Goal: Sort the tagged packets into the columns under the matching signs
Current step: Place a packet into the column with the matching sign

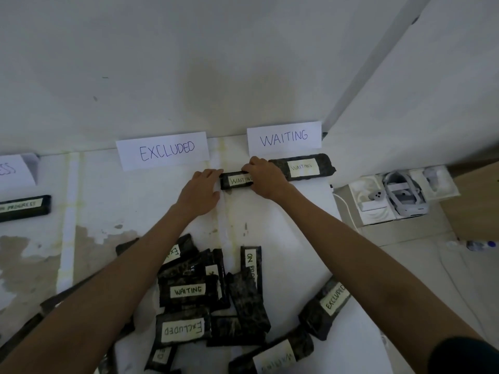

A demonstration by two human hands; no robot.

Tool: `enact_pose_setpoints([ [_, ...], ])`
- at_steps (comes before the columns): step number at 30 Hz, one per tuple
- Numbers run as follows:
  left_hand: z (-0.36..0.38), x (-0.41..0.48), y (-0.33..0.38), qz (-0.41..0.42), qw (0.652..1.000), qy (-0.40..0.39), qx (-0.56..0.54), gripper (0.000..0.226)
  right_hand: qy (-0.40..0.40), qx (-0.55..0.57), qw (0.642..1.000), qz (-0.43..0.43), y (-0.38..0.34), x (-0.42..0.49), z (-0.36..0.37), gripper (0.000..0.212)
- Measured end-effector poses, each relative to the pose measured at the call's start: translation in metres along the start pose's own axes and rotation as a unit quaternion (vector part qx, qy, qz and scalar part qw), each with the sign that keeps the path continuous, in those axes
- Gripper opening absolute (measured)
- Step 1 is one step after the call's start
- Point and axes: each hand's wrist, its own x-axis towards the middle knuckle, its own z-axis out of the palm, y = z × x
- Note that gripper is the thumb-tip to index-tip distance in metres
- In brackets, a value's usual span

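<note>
A dark packet tagged WAITING lies on the white surface just below the WAITING sign. My right hand grips its right end. My left hand rests flat at its left end, fingers touching it. Another WAITING packet lies right under that sign, beside my right hand. The EXCLUDED sign stands to the left with no packet below it. A heap of tagged packets lies near me, showing WAITING, EXCLUDED and ON PROGRESS tags.
An ON PROGRESS packet lies at the far left under a partly seen sign. An EXCLUDED packet sits at the table's right edge. A white box with a headset stands on the floor to the right. Walls close the back.
</note>
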Motion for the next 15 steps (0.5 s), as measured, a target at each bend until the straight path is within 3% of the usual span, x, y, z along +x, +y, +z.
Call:
enact_pose_setpoints([
  [11,0.002,-0.036,0.002,0.016,0.999,0.031,-0.013,0.058,0.05,0.032,0.998,0.001,-0.013,-0.029,-0.007,0.049],
  [15,0.013,-0.078,0.014,0.03,0.999,0.015,-0.041,0.053,-0.036,0.102,0.994,0.022,-0.034,-0.072,-0.007,0.049],
])
